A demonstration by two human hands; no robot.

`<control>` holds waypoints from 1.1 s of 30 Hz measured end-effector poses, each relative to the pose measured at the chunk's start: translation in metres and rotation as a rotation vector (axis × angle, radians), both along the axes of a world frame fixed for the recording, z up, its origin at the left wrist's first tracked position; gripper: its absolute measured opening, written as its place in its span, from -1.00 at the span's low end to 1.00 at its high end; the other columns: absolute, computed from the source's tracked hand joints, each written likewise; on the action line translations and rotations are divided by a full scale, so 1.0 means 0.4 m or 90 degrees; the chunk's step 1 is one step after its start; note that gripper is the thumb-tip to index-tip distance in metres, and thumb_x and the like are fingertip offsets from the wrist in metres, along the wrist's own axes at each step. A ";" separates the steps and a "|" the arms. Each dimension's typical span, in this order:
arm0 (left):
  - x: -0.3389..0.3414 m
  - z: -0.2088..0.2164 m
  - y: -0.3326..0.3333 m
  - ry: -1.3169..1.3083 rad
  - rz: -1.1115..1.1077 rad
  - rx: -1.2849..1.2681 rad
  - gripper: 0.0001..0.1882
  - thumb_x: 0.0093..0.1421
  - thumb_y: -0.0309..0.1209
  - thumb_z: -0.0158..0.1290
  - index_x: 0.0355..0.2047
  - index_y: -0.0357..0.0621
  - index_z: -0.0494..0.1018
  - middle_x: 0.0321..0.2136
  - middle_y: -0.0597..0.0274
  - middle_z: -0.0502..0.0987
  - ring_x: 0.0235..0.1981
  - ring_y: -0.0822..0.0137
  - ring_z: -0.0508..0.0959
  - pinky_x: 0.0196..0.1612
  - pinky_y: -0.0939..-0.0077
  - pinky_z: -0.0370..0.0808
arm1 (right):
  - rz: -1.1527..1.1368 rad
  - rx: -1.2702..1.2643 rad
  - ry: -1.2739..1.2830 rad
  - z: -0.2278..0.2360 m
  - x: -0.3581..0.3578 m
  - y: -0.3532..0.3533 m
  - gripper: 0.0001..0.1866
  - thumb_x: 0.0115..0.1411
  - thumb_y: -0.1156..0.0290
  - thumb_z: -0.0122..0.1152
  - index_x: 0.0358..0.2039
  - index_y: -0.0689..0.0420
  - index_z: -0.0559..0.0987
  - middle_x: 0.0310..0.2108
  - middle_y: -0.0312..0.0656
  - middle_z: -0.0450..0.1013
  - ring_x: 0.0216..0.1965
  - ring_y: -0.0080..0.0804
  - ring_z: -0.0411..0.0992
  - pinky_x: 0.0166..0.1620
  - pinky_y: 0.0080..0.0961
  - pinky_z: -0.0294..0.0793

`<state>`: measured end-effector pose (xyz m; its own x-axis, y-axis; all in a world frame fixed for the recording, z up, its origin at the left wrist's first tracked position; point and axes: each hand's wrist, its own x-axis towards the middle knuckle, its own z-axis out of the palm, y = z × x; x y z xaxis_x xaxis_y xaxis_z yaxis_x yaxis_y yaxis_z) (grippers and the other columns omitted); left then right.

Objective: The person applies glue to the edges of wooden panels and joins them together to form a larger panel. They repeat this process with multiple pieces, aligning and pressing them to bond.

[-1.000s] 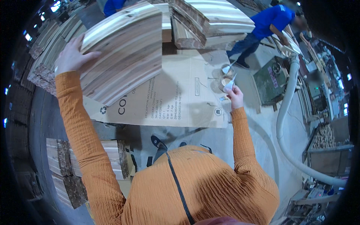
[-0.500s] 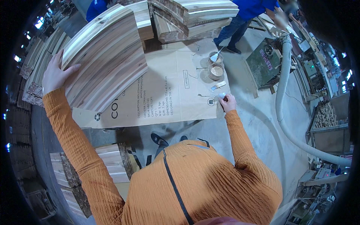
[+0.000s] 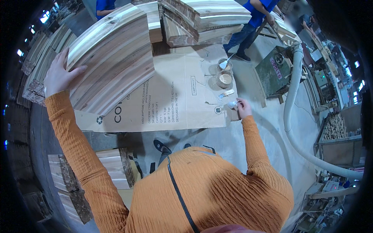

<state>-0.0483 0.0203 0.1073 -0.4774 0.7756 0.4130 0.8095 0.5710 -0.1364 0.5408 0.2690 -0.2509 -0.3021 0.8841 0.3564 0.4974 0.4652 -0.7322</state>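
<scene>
My left hand [image 3: 60, 75] grips the left edge of a laminated wooden panel [image 3: 116, 58] with striped boards, its thumb against the striped face. The panel stands tilted on a printed cardboard sheet [image 3: 171, 91]. At the sheet's right edge, my right hand [image 3: 244, 108] has its fingers closed in a pinch by a small whitish thing [image 3: 232, 104], too small to name. Just beyond it lies a short pale tool [image 3: 227, 93] with a bluish end. Farther off stand a tub of beige paste [image 3: 224, 79] and another tub [image 3: 224, 65] with a white-headed spreader in it.
Stacked wooden panels [image 3: 206, 23] rise behind the cardboard. More boards lie at the far left [image 3: 48, 54] and beside me at lower left [image 3: 112, 169]. People in blue stand beyond. A green machine [image 3: 274, 70] and a thick grey hose [image 3: 289, 112] are at right.
My right hand has moved a little to the right, with the whitish thing still at its fingertips. My left hand keeps its hold on the panel. The co-worker at back right has shifted.
</scene>
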 end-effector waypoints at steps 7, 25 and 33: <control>0.068 0.007 -0.020 0.044 0.021 -0.003 -0.04 -0.23 0.15 0.17 0.19 0.01 0.22 0.15 0.00 0.27 0.17 0.08 0.28 0.19 0.18 0.20 | -0.067 0.039 -0.124 0.206 -0.167 0.241 -0.82 0.09 0.35 0.16 -0.31 0.08 0.63 -0.32 -0.04 0.48 -0.28 -0.21 0.47 -0.17 -0.36 0.44; 0.099 0.012 -0.027 0.021 -0.013 0.058 0.01 -0.33 0.13 0.24 0.15 -0.05 0.24 0.08 0.03 0.30 0.14 0.07 0.26 0.19 0.10 0.11 | -0.203 -0.383 -0.653 0.329 -0.420 0.355 -0.36 -0.04 -0.05 0.20 0.03 0.02 0.48 0.06 -0.16 0.39 0.08 -0.06 0.34 0.03 0.22 0.26; 0.096 0.004 -0.023 0.005 -0.009 0.071 0.04 -0.33 0.18 0.20 0.16 -0.06 0.22 0.09 0.03 0.30 0.13 0.05 0.27 0.19 0.11 0.09 | -0.315 -0.444 -0.710 0.333 -0.460 0.356 -0.56 0.11 0.21 0.16 0.03 -0.03 0.49 0.04 -0.27 0.41 0.07 -0.11 0.35 0.01 0.33 0.21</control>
<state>-0.0098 0.0110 0.1088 -0.4630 0.7314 0.5008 0.8167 0.5715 -0.0796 0.3570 0.4112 -0.1178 0.2583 0.8743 -0.4110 0.9653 -0.2167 0.1458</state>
